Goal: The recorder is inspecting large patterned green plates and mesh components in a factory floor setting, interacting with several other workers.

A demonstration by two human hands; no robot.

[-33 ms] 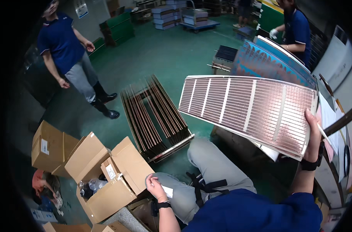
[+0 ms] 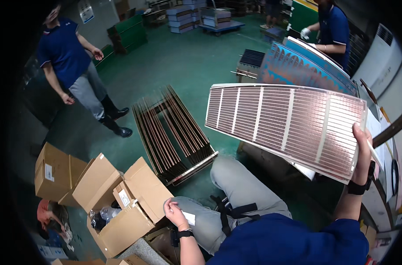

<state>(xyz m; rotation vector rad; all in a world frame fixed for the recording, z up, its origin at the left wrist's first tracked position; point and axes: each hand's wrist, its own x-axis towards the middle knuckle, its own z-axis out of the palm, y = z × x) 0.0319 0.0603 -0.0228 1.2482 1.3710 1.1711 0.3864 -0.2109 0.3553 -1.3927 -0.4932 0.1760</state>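
My right hand (image 2: 364,143) grips the right end of a circuit board panel (image 2: 271,121), a thin white-edged sheet covered in rows of copper-coloured pattern. It is tilted up above the right side of my lap. A slim white stick (image 2: 374,152) pokes out beside the same hand; how it is held is unclear. By my left knee, my left hand (image 2: 176,215) is curled, with a small white slip (image 2: 189,218) at its fingers. Behind the panel stand blue and copper-coloured sheets (image 2: 307,66).
A slotted rack of upright panels (image 2: 172,132) stands on the green floor ahead. An opened cardboard box (image 2: 126,225) with plastic-wrapped things is at left, beside a closed box (image 2: 55,172). One person (image 2: 68,57) stands far left, another (image 2: 333,31) at far right, another (image 2: 50,216) crouches lower left.
The view has shifted slightly, so the surroundings sit a little further left. The panel has moved slightly right with my right hand. My left hand stays by the knee.
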